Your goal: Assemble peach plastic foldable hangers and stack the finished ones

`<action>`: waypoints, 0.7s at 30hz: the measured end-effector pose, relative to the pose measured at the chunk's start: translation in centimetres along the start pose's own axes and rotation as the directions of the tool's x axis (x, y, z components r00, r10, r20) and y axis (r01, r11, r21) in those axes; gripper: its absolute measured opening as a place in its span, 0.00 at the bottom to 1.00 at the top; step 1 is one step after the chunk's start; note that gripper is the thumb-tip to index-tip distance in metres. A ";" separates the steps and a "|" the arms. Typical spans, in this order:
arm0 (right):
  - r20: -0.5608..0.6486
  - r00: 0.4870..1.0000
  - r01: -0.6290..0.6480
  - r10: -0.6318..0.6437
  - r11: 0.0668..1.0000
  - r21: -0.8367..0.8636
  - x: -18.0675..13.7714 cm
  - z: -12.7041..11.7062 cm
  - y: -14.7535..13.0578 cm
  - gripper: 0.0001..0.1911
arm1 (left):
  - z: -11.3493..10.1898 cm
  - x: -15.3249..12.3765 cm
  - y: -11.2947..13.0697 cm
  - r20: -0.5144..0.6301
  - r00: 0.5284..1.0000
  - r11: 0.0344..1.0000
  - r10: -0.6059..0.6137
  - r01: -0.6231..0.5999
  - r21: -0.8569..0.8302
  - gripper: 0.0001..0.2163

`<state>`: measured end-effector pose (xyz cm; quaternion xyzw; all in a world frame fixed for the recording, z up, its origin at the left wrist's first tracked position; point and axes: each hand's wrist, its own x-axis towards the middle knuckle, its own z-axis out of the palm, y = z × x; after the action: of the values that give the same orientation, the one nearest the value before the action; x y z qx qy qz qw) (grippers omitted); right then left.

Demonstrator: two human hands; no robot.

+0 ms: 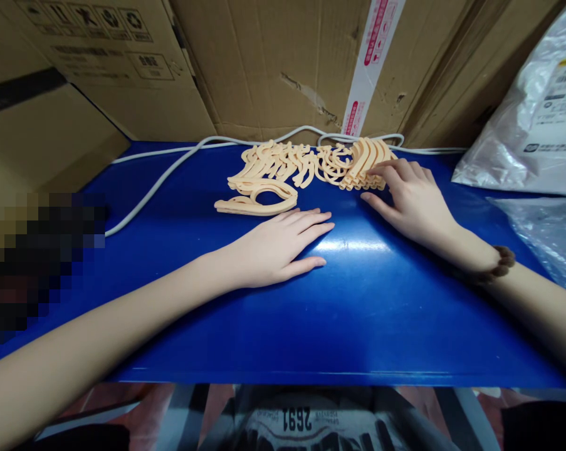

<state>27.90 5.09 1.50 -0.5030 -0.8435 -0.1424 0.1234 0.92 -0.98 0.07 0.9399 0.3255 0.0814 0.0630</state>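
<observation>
A blue table (358, 326) is worked at by two bare hands, with cream pieces gathered at its far side. The left hand (283, 247) is laid flat, palm down, fingers straight and slightly parted; nothing is gripped by it. Just beyond its knuckles, a folded piece (245, 208) is set down, and farther off a row of loose pieces (273, 163) is spread. The right hand (417, 200) is held loosely open, fingers bent over the right edge of a ridged stack (370, 156), thumb kept apart on the near side. No piece is seen pinched, though whether the hidden fingertips are in contact cannot be told. Beyond both hands, a white cable (306, 128) is run along the foot of a box (273, 62). For a clean hold, the thumb is best brought against one piece's near end, opposite the index finger, so that neighbours are not dragged along; the stack could be steadied by the left hand, now unoccupied.
</observation>
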 end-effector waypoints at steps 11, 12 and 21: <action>-0.011 1.000 0.020 -0.020 0.999 0.035 0.0 0.1 0.2 0.23 | -0.1 0.0 0.1 0.009 1.000 1.000 -0.008 0.008 -0.002 0.28; -0.014 1.000 0.015 -0.015 0.999 0.036 0.0 0.1 0.2 0.23 | -0.1 0.0 0.1 0.010 1.000 1.000 -0.008 0.008 -0.001 0.28; -0.040 0.997 0.059 -0.062 0.996 -0.068 -0.1 -0.3 0.2 0.18 | -0.1 0.0 0.1 0.007 1.000 1.000 -0.005 0.005 -0.006 0.27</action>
<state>28.13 4.95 1.78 -0.4779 -0.8504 -0.1845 0.1198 0.93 -1.04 0.19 0.9393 0.3273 0.0787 0.0671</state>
